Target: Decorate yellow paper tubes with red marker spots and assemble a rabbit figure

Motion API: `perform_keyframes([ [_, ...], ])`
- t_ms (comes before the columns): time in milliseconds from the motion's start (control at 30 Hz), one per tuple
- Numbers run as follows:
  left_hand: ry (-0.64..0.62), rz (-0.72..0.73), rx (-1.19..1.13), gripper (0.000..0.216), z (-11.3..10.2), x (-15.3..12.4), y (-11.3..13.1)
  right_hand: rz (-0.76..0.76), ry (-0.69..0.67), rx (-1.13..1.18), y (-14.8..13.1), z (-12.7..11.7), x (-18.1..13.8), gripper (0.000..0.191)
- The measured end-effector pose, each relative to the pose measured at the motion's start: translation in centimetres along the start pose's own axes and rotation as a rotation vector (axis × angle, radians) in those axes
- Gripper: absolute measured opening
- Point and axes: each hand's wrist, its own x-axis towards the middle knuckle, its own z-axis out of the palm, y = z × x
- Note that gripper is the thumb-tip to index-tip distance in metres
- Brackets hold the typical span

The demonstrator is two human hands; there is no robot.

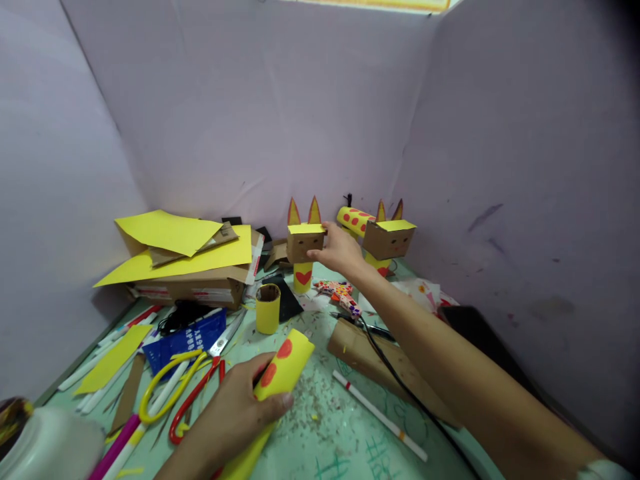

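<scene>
My left hand (245, 403) is wrapped round a yellow paper-covered tube (293, 357) with red dots, tilted above the near table. My right hand (341, 250) reaches to the back and grips the right side of a cardboard box head (303, 247), thumb on the front, other fingertips partly hidden. The head has a drawn face, a yellow top and two pointed ears, and stands on a yellow neck (303, 277) with a red heart. A similar animal figure (393, 240) with a red-dotted yellow body (356, 220) stands to the right. A short yellow tube (268, 309) stands upright nearer me.
A patterned glue gun (340, 293) with a black cord lies mid-table beside a curved cardboard piece (390, 370) and a white marker (380, 415). Yellow- and red-handled scissors (200, 393), markers and a blue packet (190, 337) crowd the left. Yellow sheets (165, 233) lie on a cardboard box. Walls enclose the table.
</scene>
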Motion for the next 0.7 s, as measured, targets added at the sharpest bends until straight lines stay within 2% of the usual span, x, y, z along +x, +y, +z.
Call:
perform_keyframes([
  [267, 0.035, 0.0, -0.011, 0.045, 0.1, -0.2, -0.1, 0.021, -0.017, 0.074, 1.2, 0.5, -0.1, 0.081],
  [533, 0.051, -0.021, -0.013, 0.043, 0.1, 0.0, -0.4, 0.097, -0.044, 0.214, 1.9, 0.1, -0.3, 0.086],
  [633, 0.024, -0.028, -0.069, 0.045, 0.0, 0.0, -0.4, 0.168, -0.072, 0.315, 1.3, -1.2, -3.0, 0.079],
  [700, 0.021, -0.034, -0.126, 0.047, 0.2, -0.2, -0.1, 0.218, -0.158, 0.42, 0.6, -2.2, -6.4, 0.061],
])
